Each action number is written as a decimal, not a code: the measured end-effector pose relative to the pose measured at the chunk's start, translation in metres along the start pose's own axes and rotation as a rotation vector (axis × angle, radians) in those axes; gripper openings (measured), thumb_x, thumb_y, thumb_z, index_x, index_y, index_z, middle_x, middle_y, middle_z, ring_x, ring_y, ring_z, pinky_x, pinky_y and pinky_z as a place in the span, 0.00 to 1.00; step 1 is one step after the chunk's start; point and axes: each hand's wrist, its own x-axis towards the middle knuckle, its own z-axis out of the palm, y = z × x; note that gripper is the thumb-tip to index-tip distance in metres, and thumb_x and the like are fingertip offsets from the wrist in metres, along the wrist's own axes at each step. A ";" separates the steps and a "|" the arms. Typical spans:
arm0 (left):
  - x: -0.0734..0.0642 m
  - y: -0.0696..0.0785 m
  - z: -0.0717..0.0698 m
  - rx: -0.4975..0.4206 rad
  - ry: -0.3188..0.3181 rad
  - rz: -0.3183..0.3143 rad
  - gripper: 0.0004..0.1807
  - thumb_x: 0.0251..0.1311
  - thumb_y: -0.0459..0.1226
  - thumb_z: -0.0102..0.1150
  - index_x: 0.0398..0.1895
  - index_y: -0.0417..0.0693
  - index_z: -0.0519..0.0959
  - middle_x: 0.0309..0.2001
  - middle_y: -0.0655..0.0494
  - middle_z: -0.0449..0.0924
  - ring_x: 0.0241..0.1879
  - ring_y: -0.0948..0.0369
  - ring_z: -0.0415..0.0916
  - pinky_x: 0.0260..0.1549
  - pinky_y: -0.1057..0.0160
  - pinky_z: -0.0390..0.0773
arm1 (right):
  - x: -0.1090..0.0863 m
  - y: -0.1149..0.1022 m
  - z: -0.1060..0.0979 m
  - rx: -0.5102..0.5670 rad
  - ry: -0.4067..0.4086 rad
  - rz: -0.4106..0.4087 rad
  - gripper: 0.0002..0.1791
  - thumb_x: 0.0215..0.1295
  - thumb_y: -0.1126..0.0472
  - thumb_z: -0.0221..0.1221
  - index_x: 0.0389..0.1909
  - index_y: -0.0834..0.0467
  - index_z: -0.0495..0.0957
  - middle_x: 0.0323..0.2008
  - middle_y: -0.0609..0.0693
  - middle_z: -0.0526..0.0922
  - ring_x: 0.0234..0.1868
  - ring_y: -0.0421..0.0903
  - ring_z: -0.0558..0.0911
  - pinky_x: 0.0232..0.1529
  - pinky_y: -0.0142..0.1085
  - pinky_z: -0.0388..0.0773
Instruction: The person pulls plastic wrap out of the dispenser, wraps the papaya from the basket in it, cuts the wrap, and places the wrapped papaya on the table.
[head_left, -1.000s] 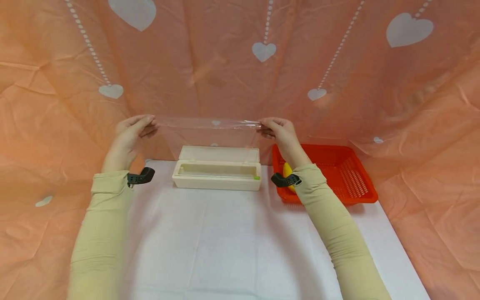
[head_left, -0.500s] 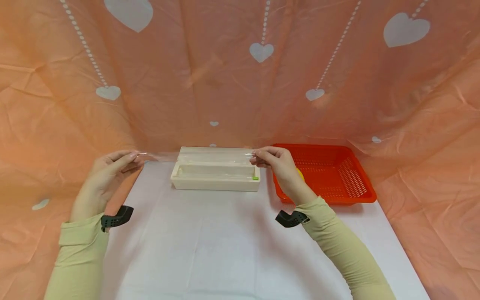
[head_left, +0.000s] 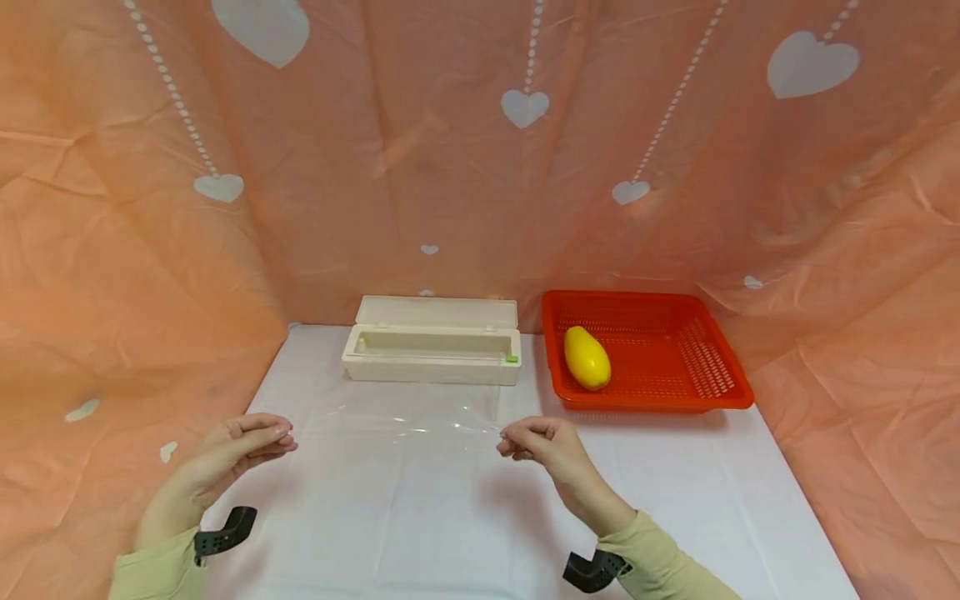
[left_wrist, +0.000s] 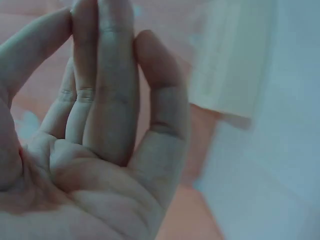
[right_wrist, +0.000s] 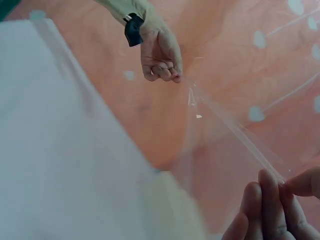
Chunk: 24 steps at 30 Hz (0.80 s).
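A sheet of clear plastic wrap [head_left: 420, 417] runs forward from a cream wrap dispenser box [head_left: 431, 371], whose lid [head_left: 437, 312] stands up at the back. My left hand [head_left: 232, 458] pinches the sheet's near left corner between thumb and fingertips. At the near right corner my right hand [head_left: 562, 467] pinches it too, in front of the box. The right wrist view shows the wrap [right_wrist: 230, 125] stretched between my left hand [right_wrist: 162, 55] and right hand [right_wrist: 272, 210]. In the left wrist view, the thumb and fingertips of the left hand [left_wrist: 110, 125] meet at the upper edge.
A red plastic basket [head_left: 660, 403] stands right of the box, with a yellow oblong fruit [head_left: 587, 358] in it. The green slider [head_left: 512, 359] sits at the box's right end. White cloth [head_left: 450, 533] covers the table, and an orange curtain [head_left: 465, 183] with hearts hangs behind.
Both hands have come down and back toward me, drawing the wrap out from above the box to in front of it. The fruit in the basket has come into full view.
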 end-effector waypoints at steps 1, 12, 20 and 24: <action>-0.004 -0.008 -0.002 -0.003 0.004 -0.037 0.16 0.69 0.25 0.45 0.41 0.47 0.83 0.38 0.54 0.84 0.40 0.60 0.83 0.44 0.63 0.80 | -0.003 0.010 0.002 0.005 0.006 0.028 0.15 0.65 0.65 0.59 0.40 0.77 0.78 0.27 0.52 0.85 0.31 0.43 0.83 0.41 0.36 0.81; -0.035 -0.093 -0.005 0.070 0.091 -0.364 0.11 0.68 0.31 0.51 0.45 0.29 0.77 0.39 0.48 0.83 0.39 0.58 0.82 0.43 0.62 0.81 | -0.033 0.113 0.012 0.008 0.061 0.261 0.15 0.63 0.59 0.61 0.36 0.71 0.82 0.27 0.52 0.85 0.29 0.43 0.84 0.29 0.31 0.80; -0.042 -0.120 0.004 0.040 0.133 -0.429 0.09 0.66 0.31 0.54 0.42 0.31 0.78 0.36 0.49 0.84 0.37 0.58 0.82 0.40 0.59 0.82 | -0.045 0.142 0.009 -0.053 0.065 0.314 0.15 0.64 0.58 0.60 0.35 0.70 0.83 0.26 0.51 0.85 0.24 0.39 0.82 0.16 0.25 0.71; -0.043 -0.126 0.005 0.062 0.140 -0.446 0.10 0.66 0.30 0.53 0.42 0.28 0.77 0.35 0.47 0.83 0.37 0.57 0.82 0.40 0.58 0.82 | -0.047 0.147 0.008 -0.047 0.051 0.302 0.14 0.64 0.59 0.60 0.34 0.70 0.83 0.25 0.52 0.85 0.20 0.39 0.82 0.14 0.24 0.71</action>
